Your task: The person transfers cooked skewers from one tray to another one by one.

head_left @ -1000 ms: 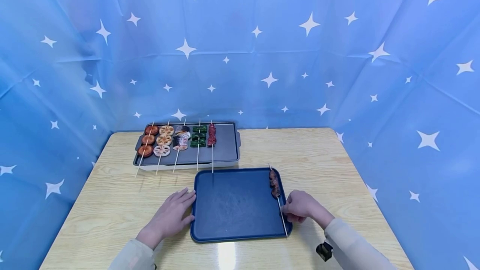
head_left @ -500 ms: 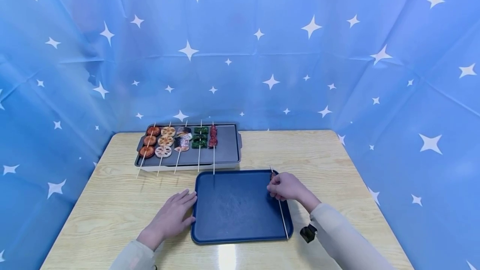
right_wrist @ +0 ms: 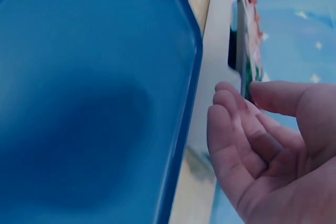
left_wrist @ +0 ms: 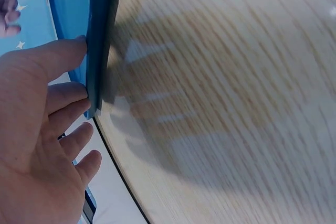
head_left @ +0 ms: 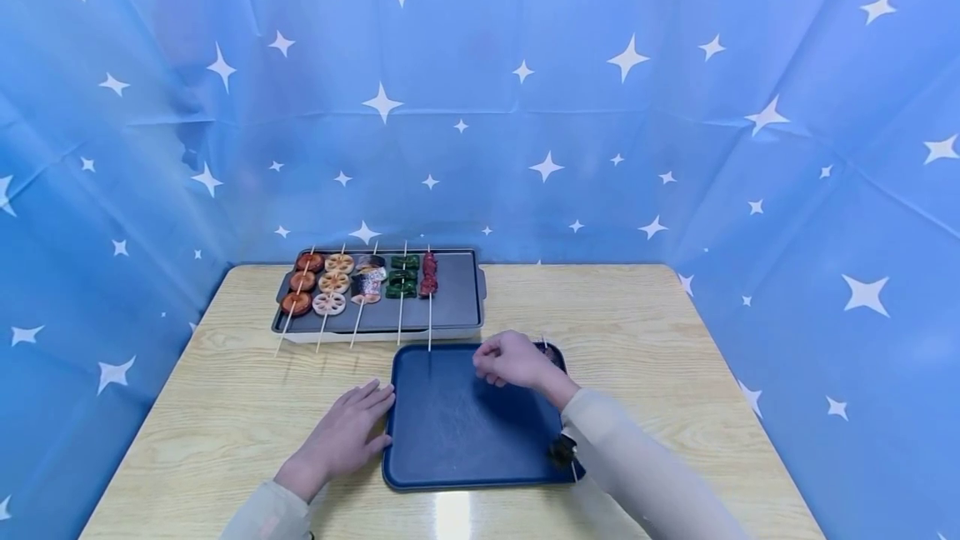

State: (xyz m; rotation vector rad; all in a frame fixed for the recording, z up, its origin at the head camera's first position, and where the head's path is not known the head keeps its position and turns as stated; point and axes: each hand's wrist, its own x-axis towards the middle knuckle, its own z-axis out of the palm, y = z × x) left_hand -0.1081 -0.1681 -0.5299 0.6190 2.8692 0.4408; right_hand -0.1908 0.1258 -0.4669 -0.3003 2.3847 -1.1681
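Above the blue tray (head_left: 450,423): right hand (head_left: 513,359) hovering past the tray's middle, fingers loosely bent; released, grasping nothing that I can see.
Tray's left rim: left hand (head_left: 337,440) relaxed, fingertips touching the rim, no grasp round it.
Dark meat skewer (head_left: 551,352): lying in the tray along its right side, upper end showing; the right sleeve (head_left: 630,457) covers most of the rest.
Hand movement: one second earlier the right hand was at the skewer's bare stick, half a second earlier over its meat; it has since moved left of it. Left hand and skewer observed unmoved.
Grill plate (head_left: 459,290): behind the tray and toward the left, bearing five skewers in a row, unchanged: brown rounds (head_left: 302,282), lotus slices (head_left: 334,282), fish pieces (head_left: 367,288), green pieces (head_left: 402,277), red meat (head_left: 429,273). Sticks overhang the near edge.
Table (head_left: 637,315): pale wood grain, rounded far corners, bright reflection (head_left: 453,515) before the tray.
Backdrop (head_left: 480,148): creased blue cloth with white four-pointed stars, behind and along both sides.
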